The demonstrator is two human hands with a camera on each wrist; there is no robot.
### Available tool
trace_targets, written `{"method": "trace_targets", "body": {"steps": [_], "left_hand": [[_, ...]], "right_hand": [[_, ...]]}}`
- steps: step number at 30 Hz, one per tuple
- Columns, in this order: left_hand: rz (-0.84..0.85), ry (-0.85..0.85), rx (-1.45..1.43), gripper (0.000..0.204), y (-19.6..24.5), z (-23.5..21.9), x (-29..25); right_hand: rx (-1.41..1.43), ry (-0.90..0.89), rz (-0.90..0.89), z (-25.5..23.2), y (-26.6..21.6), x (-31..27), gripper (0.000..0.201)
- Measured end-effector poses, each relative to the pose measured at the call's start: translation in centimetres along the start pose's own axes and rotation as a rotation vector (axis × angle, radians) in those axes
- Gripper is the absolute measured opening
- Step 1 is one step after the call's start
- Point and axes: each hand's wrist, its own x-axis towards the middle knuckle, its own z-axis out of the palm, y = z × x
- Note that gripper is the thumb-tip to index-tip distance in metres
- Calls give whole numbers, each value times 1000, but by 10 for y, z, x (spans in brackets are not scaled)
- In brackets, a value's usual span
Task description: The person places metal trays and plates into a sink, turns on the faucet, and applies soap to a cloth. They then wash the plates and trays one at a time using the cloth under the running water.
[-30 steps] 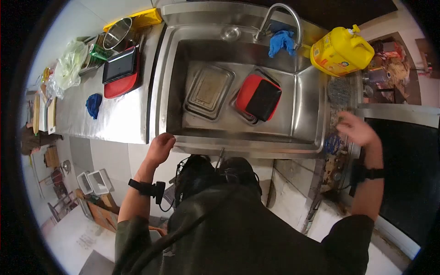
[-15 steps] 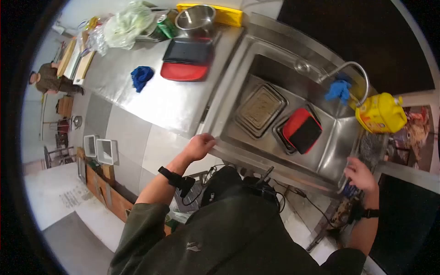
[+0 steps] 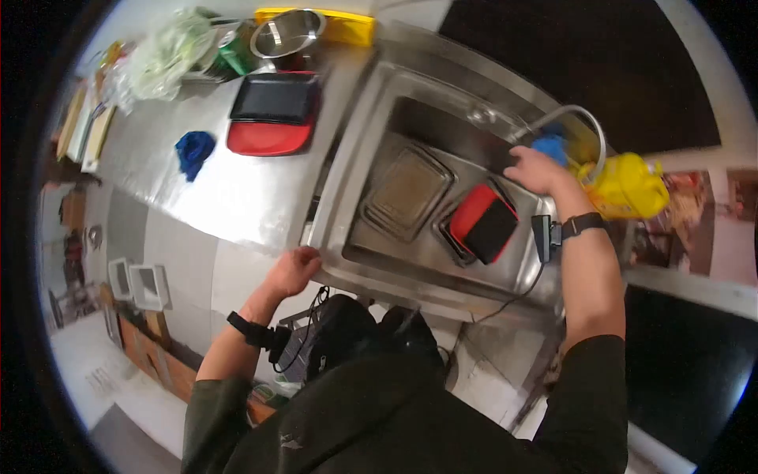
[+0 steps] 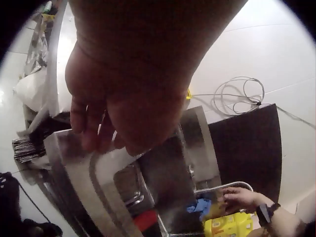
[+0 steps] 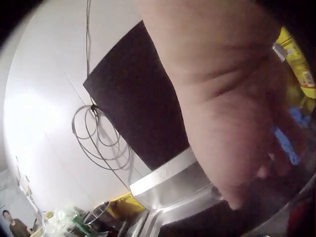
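My right hand (image 3: 538,170) reaches over the back right of the steel sink (image 3: 345,186), close to the blue cloth (image 3: 552,145) by the curved faucet (image 3: 602,138). In the right wrist view its fingers hang loosely bent in front of the blue cloth (image 5: 286,146), with nothing visible in them. My left hand (image 3: 294,271) is at the sink's front left corner, fingers loosely curled and holding nothing. In the basin lie a rectangular metal tray (image 3: 409,195) and, to its right, a red dish (image 3: 471,208) with a black dish (image 3: 494,230) over it.
A yellow jug (image 3: 632,188) stands right of the faucet. On the left counter (image 3: 245,193) are a dark blue cloth (image 3: 193,152), a black tray (image 3: 274,99) over a red tray (image 3: 268,139), a metal bowl (image 3: 288,35), a green can (image 3: 234,52) and a plastic bag (image 3: 170,59).
My right hand has moved from beside the sink's right front edge up over the basin to the faucet. My left hand stays near the front left corner. The head view has turned and shifted.
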Motion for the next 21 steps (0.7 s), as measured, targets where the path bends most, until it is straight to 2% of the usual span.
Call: {"method": "trace_targets", "body": {"steps": [4,7,10,11,12,15,18,19,21], "left_hand": [[-60,66,55,33,-13,1,-27],[-230,79,71,33,4,-3,-43],[-291,79,98,33,30,-2,-47],[-299,63,79,33,33,2,-44],[-310,67,84,33,35,8,-39],[-270,13,112,32,60,21,-14],[-61,30,116,29,82,38,17],[-114,-82,68,29,105,35,26],[41,-43,208,30,110,54,51]], "right_hand": [[-67,49,42,0,-2,85,67],[-100,157,136,18,-5,123,75],[-80,203,130,40,1,155,74],[-97,289,107,50,5,161,65],[-89,284,99,50,1,161,65],[-161,218,36,43,-4,154,63],[-148,265,-114,49,-4,137,56],[-104,247,-97,48,-4,127,57],[30,250,-118,62,3,106,57]]}}
